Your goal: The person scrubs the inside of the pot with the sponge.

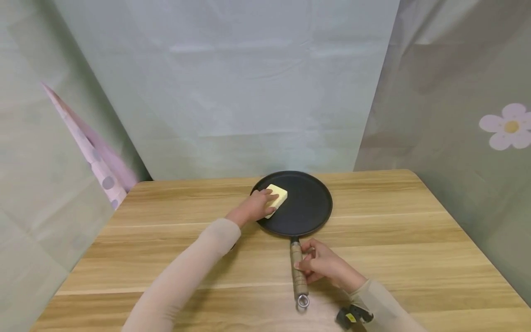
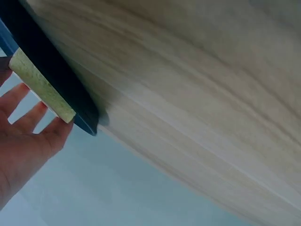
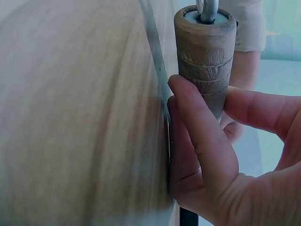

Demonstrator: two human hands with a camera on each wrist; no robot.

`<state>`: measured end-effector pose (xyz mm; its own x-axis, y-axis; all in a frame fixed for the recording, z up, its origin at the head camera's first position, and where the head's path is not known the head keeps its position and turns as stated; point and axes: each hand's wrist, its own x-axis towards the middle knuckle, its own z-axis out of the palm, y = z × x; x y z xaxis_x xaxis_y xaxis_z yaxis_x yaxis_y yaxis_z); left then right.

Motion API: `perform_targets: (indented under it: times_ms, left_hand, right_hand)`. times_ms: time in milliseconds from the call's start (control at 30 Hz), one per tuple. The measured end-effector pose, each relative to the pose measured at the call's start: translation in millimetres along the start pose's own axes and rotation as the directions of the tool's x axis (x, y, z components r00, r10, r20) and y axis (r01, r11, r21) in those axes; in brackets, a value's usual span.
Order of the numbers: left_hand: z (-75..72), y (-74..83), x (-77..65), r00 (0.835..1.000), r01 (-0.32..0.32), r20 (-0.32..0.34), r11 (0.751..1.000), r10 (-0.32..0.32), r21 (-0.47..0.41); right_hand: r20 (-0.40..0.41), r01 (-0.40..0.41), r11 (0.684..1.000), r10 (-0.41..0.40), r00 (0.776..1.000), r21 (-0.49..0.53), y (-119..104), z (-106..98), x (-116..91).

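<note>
One wood-grain table (image 1: 394, 240) beneath pan (image 1: 304, 203), pale sheeting (image 1: 249, 92) behind

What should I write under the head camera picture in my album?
Left hand holds a yellow rectangular sponge on a round black pan; right hand grips the pan's brown wooden handle.

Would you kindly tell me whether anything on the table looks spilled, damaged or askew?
Nothing stands out: the pan sits upright on the table, the left hand holds a sponge on it, the right hand grips its handle, and no spill or damage shows.
</note>
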<state>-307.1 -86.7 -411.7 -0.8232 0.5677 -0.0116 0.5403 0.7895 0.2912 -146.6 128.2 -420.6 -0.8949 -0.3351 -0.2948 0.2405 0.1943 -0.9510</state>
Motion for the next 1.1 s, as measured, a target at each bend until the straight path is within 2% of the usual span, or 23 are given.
perform_targets:
  times_ms: [233, 667, 900, 1100]
  left_hand:
    - [4.1, 13.8, -10.1, 0.999, 0.023, -0.025, 1.0, -0.023, 0.014]
    - [12.9, 41.2, -26.2, 0.999, 0.014, -0.053, 1.0, -0.013, 0.016]
    - [16.0, 50.3, -27.2, 0.998, 0.01, -0.061, 1.0, -0.008, 0.021]
    - [14.7, 58.1, -26.4, 0.999, -0.006, -0.042, 1.0, 0.007, 0.026]
  right_hand:
    - [0.0, 0.001, 1.0, -0.001, 1.0, 0.011, 0.4, 0.5, 1.5]
    - [-0.001, -0.006, 1.0, 0.006, 1.0, 0.006, 1.2, 0.7, 1.6]
    - [-0.001, -0.007, 1.0, 0.007, 1.0, 0.006, 1.9, 0.2, 2.7]
    - [-0.004, -0.016, 1.0, 0.016, 1.0, -0.006, 1.8, -0.1, 3.5]
